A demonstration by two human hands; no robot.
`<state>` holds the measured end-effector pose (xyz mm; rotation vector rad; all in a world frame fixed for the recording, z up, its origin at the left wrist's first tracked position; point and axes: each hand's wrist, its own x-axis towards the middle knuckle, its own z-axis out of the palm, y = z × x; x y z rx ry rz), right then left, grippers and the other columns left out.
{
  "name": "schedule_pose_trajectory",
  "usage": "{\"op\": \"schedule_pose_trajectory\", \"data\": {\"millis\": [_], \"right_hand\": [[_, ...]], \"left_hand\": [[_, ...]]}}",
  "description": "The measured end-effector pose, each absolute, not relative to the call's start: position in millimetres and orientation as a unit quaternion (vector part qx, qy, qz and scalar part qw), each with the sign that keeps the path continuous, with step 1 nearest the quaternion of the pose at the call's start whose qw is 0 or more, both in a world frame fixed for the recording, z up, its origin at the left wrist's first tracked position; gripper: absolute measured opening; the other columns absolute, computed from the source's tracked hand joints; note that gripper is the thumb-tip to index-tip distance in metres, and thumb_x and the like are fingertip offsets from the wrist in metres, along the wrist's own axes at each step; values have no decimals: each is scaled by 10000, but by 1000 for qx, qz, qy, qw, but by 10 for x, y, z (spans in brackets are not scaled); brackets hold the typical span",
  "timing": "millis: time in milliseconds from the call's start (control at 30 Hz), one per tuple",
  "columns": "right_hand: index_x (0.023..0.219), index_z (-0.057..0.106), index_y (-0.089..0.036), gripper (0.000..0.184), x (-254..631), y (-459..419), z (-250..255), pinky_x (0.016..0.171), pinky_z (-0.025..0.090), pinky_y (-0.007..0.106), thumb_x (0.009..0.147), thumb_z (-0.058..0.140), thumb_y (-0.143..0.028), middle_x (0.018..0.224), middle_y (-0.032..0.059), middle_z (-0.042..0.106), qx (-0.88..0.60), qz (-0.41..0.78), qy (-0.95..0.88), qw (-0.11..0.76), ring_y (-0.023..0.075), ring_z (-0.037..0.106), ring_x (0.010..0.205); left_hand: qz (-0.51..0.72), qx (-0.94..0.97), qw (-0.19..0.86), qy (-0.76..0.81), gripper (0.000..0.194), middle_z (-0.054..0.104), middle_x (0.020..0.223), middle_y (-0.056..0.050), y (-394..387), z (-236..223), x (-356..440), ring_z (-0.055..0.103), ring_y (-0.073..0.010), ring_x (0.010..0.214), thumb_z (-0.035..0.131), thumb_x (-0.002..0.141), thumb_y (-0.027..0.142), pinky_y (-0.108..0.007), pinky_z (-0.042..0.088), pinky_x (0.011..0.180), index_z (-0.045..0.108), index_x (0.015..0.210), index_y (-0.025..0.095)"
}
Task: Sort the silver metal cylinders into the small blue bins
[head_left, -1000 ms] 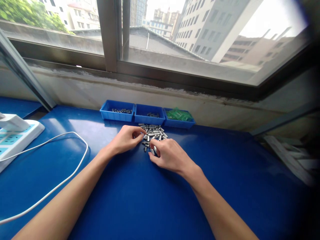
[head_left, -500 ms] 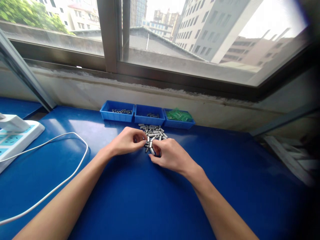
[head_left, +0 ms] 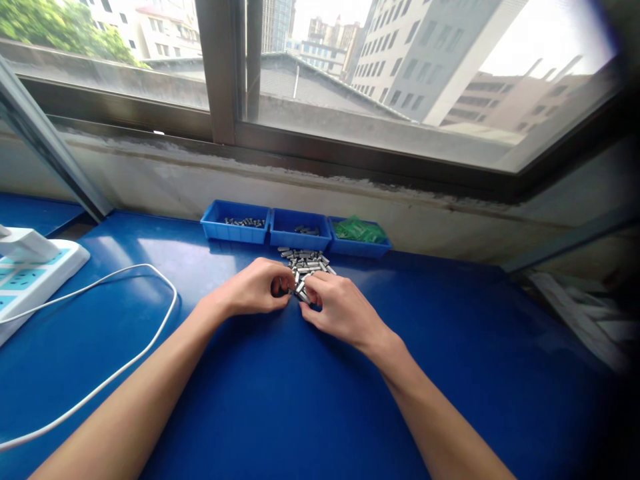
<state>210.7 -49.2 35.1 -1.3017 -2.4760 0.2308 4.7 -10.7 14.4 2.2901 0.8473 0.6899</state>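
A heap of small silvery metal cylinders [head_left: 305, 259] lies on the blue tabletop, several of them stretching down between my hands. My left hand [head_left: 263, 287] is at the heap's left edge, its fingers curled and thumb below; dark bits show inside the curl, too small to name. From the right, my right hand [head_left: 337, 303] reaches in with thumb and forefinger closed around the end of a metal cylinder [head_left: 303, 293]. The fingertips of both hands are close together and partly hide the near pieces.
Behind the heap stand three blue bins: the left bin [head_left: 235, 231] and middle bin [head_left: 300, 240] hold small metal parts, the right bin [head_left: 360, 248] green plastic bags. A white power strip [head_left: 45, 280] and white cable [head_left: 173, 293] lie at left. Wall and window close off the back.
My left hand has dropped slightly, its thumb now lower and its fingers more curled. My right fingers have drawn in closer over the near cylinders.
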Motion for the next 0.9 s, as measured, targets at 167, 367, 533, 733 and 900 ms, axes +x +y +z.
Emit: {"op": "schedule_pose_trajectory", "data": {"millis": [167, 367, 533, 733, 900], "right_hand": [[691, 438, -211, 185, 2053, -511, 316, 592, 295, 270, 750, 589, -123, 719, 8, 588, -473, 76, -865, 151, 133, 477, 613], [681, 466, -209, 167, 2050, -512, 343, 576, 295, 264, 720, 608, -129, 682, -8, 594, -480, 88, -856, 172, 124, 491, 597], [704, 564, -199, 89, 2105, -467, 373, 613, 415, 242, 719, 646, -169, 699, -10, 630, -472, 192, -812, 284, 124, 560, 630], [811, 586, -191, 272, 2137, -366, 263, 614, 533, 260, 701, 792, -330, 789, 6, 654, -448, 438, -642, 442, 147, 654, 682], [827, 623, -183, 349, 2152, -320, 205, 687, 558, 271, 631, 869, -333, 831, 7, 667, -430, 486, -596, 472, 143, 661, 740]], "left_hand": [[266, 867, 281, 314, 180, 593, 680, 11, -112, 136, 49, 525, -106, 608, 564, 670, 93, -212, 396, 580, 663, 802, 163], [264, 869, 275, 316, 214, 589, 677, 19, -121, 143, 46, 518, -101, 598, 567, 664, 87, -211, 388, 570, 670, 833, 166], [258, 865, 285, 322, 215, 606, 689, 12, -123, 169, 39, 546, -109, 616, 579, 679, 95, -208, 403, 577, 683, 854, 166], [258, 868, 276, 321, 118, 618, 700, 3, -126, 171, 40, 551, -115, 628, 613, 729, 152, -219, 408, 591, 678, 826, 169], [258, 868, 280, 318, 123, 620, 714, 4, -115, 153, 37, 555, -117, 640, 629, 734, 156, -222, 415, 600, 681, 846, 167]]}}
